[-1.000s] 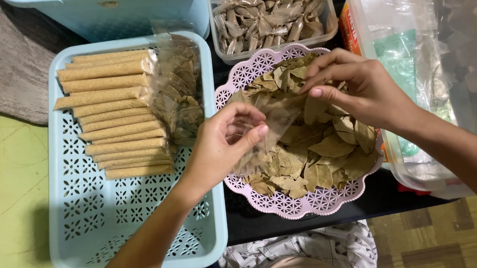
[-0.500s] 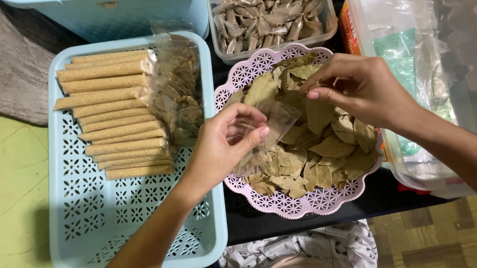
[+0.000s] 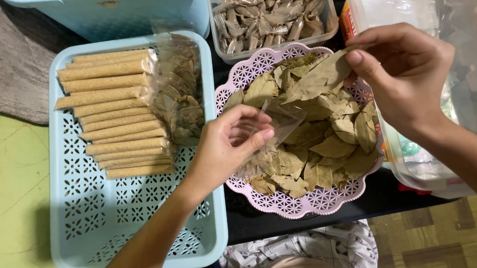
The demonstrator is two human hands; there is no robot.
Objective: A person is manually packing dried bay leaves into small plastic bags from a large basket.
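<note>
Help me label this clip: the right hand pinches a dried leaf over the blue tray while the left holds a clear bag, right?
Not quite. In the head view the right hand pinches the dried leaf over the pink basket, not the blue tray. The left hand does hold the clear bag.

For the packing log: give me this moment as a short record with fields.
left hand: holds a small clear bag open over the pink tray
right hand: pinches one dried leaf above the pile
pink tray: round, perforated, heaped with loose dried leaves
blue tray: rows of tan packed sticks and filled leaf bags
clear tub: small filled packets
</note>
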